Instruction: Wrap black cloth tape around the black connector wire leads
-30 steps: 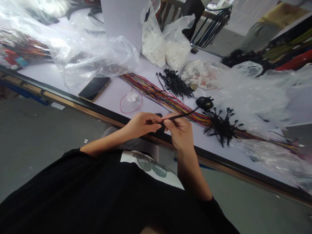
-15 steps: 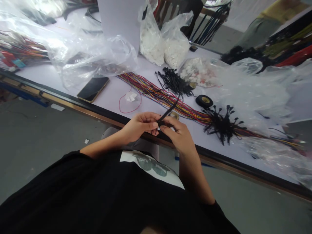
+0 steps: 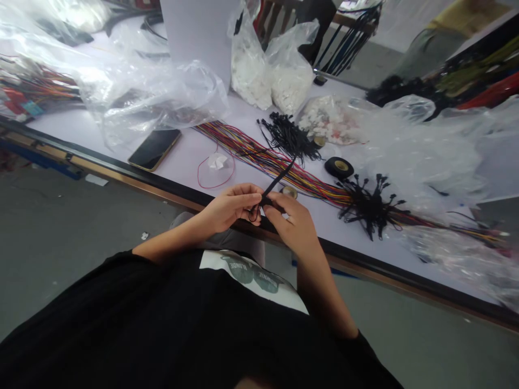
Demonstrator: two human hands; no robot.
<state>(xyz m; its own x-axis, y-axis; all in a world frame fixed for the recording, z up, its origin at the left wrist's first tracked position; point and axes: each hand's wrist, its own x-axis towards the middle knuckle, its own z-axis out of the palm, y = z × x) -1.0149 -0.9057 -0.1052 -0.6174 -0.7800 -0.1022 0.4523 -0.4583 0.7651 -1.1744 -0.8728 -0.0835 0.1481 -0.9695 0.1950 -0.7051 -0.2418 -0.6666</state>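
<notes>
My left hand [image 3: 227, 206] and my right hand [image 3: 292, 222] meet over the table's front edge, both pinched on a thin black cable [image 3: 276, 181]. The cable forms a small loop between my fingertips, and its free end points up and away toward the wires. A long bundle of multicoloured wires [image 3: 267, 159] lies on the white table [image 3: 190, 156] just beyond my hands. A pile of loose black cables [image 3: 290, 138] rests on that bundle.
A roll of black tape [image 3: 339, 168] sits right of my hands, beside a cluster of black bundled pieces [image 3: 371, 202]. A phone [image 3: 154, 147] lies to the left, a red wire loop with white paper [image 3: 217, 165] nearby. Clear plastic bags [image 3: 154, 94] and bags of white parts [image 3: 267, 75] crowd the back.
The black cable's free end has swung from pointing right, toward the tape roll, to pointing up and away. A small loop has formed at my fingertips; my hands have stayed together.
</notes>
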